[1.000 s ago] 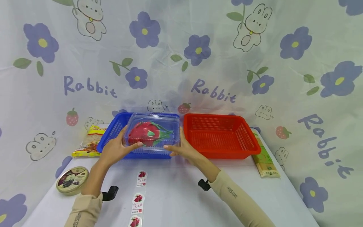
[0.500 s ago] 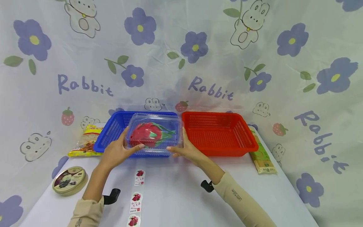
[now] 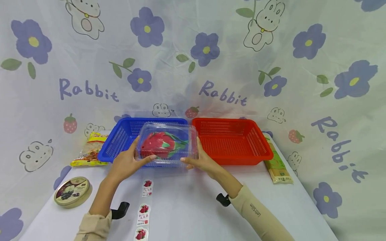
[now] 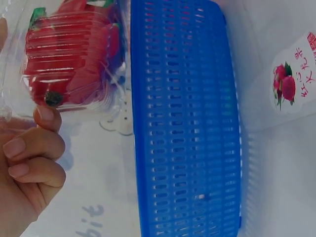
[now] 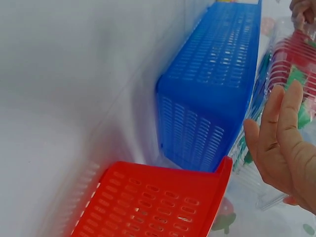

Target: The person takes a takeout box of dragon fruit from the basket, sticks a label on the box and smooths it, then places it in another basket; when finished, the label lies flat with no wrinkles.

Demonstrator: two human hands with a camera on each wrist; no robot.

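Currently my left hand (image 3: 128,162) and right hand (image 3: 201,161) grip the ends of one clear box (image 3: 167,143), fingers curled round its edges; it holds one dragon fruit (image 3: 158,144). Compared with a second ago, I have drawn the box slightly toward me, above the blue basket (image 3: 120,140)'s front rim, so the lift-out looks underway. Count: two baskets, blue and red (image 3: 232,140); one tin (image 3: 72,190); three stickers (image 3: 144,214) on the counter (image 3: 187,214).

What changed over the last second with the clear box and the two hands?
Both hands, left hand and right hand, carried the clear box with the red fruit slightly rightward, toward the red basket. The grip is unchanged; both baskets, including the blue basket, the tin and the packets stayed put.
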